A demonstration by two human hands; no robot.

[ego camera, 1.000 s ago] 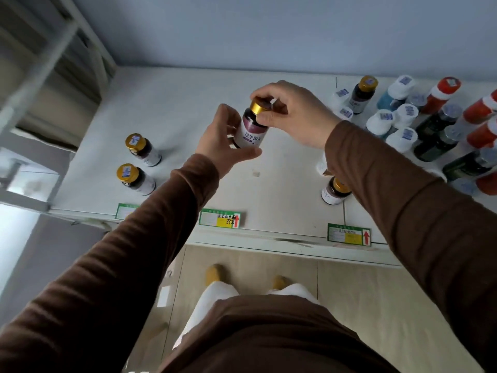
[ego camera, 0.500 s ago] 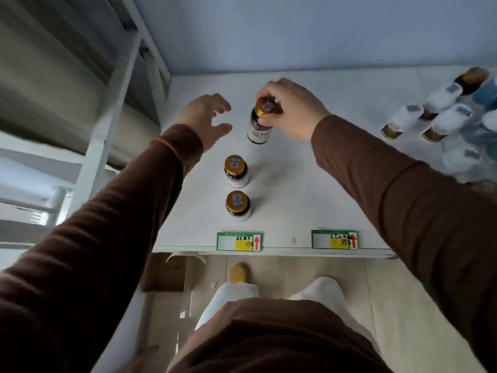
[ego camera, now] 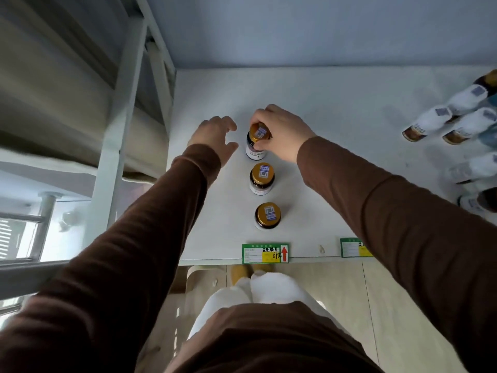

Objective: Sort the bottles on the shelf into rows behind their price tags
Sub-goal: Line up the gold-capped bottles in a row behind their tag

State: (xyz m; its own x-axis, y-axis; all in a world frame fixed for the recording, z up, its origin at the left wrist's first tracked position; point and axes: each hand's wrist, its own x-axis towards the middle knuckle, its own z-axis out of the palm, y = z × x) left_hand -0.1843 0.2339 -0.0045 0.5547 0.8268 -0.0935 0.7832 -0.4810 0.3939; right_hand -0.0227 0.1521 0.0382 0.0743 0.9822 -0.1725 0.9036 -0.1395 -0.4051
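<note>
Three gold-capped bottles are lined up behind the green price tag (ego camera: pixel 265 253) at the shelf (ego camera: pixel 336 109) edge, the row running straight away from the body. Nearest the tag stands the front bottle (ego camera: pixel 267 216), then the middle bottle (ego camera: pixel 262 179); farthest, the third bottle (ego camera: pixel 257 142) is pinched upright by its cap under the right hand (ego camera: pixel 279 130). Just left of it, the left hand (ego camera: pixel 215 135) is held open and empty. Release is judged to be what remains. Several white-capped bottles (ego camera: pixel 457 114) are clustered well to the right of both hands.

three bottles (ego camera: pixel 262 179) stand in a row on the shelf (ego camera: pixel 336 109), directly behind the price tag (ego camera: pixel 265 253); other bottles (ego camera: pixel 454 122) lie far right of it.
</note>
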